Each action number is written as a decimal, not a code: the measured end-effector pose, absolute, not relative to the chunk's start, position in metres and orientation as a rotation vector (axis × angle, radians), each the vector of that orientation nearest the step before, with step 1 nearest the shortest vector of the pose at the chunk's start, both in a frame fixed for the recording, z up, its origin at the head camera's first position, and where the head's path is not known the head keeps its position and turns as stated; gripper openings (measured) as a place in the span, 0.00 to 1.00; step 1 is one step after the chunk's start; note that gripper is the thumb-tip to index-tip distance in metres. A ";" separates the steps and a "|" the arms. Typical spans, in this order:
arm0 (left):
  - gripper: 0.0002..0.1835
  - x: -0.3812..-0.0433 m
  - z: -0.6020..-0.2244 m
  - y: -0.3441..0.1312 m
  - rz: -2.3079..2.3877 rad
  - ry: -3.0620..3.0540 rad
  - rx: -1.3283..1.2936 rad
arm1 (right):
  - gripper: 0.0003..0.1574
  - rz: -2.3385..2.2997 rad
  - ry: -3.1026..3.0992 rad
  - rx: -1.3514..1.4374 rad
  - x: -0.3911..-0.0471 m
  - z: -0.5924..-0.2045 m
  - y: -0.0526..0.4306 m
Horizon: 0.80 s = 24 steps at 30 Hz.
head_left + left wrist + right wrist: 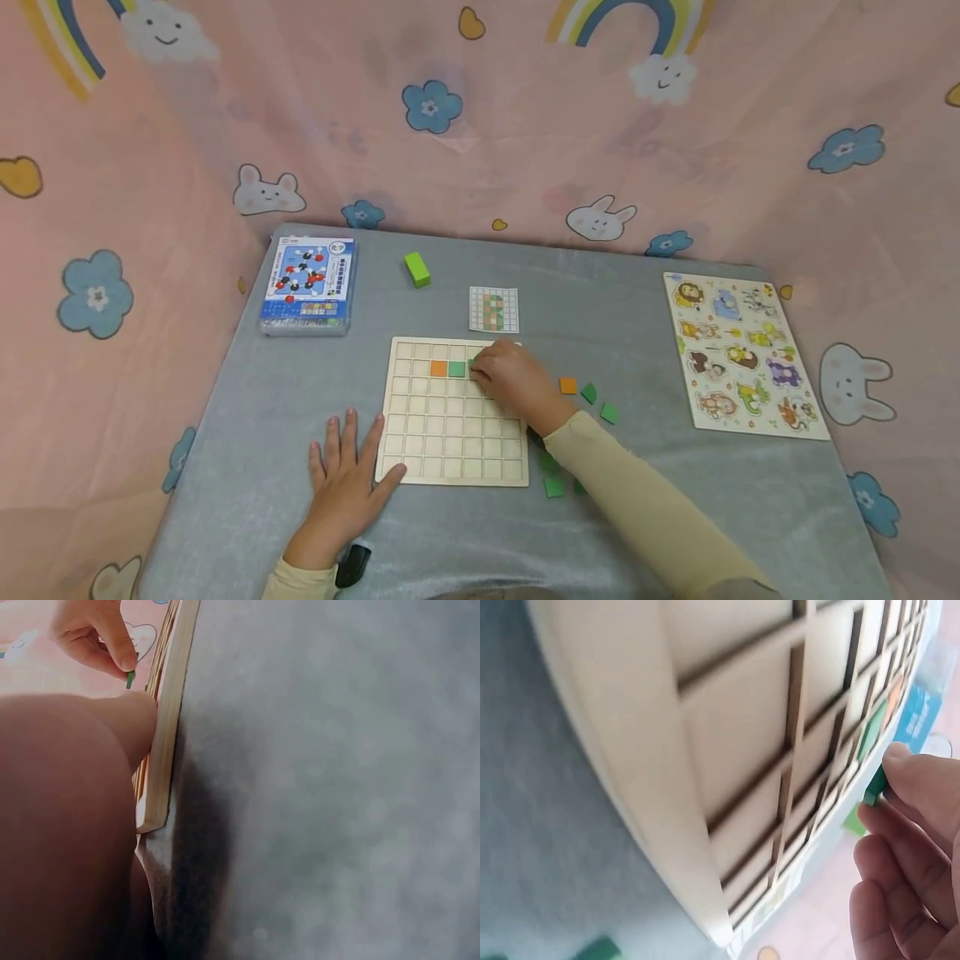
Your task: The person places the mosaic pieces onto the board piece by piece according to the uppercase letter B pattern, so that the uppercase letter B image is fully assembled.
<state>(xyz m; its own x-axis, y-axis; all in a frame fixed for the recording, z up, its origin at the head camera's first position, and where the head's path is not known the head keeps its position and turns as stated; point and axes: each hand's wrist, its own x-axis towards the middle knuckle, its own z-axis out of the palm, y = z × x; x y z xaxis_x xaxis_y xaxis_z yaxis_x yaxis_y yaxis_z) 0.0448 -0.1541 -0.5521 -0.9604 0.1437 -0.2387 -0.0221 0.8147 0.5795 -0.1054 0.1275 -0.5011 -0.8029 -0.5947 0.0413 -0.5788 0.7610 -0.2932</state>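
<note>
A wooden grid board (420, 473) lies on the grey cloth, with an orange square tile (438, 368) and a green square tile (457, 369) side by side in its second row from the far edge. Between thumb and index finger, my right hand (517, 383) pinches a small green tile (875, 785) over that row, just right of the set green one. The other fingers of that hand curl loosely in the right wrist view. My left hand (345, 487) rests with spread fingers at the board's left edge, its thumb at the near left corner.
Loose tiles lie right of the board: an orange square (567, 385), a green piece (609, 412) and several more, partly under the right sleeve. Beyond the board are a printed pattern card (493, 310), a green block (417, 270) and a boxed set (307, 283). An animal puzzle (746, 358) lies far right.
</note>
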 end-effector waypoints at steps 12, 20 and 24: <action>0.47 0.045 -0.548 -0.153 0.863 2.710 0.083 | 0.04 -0.382 2.925 -0.979 -0.098 -0.507 0.119; 0.47 0.044 -0.548 -0.153 0.856 2.702 0.085 | 0.04 -0.350 2.972 -0.967 -0.099 -0.510 0.116; 0.47 0.044 -0.549 -0.153 0.860 2.703 0.087 | 0.04 -0.365 2.977 -0.954 -0.100 -0.512 0.117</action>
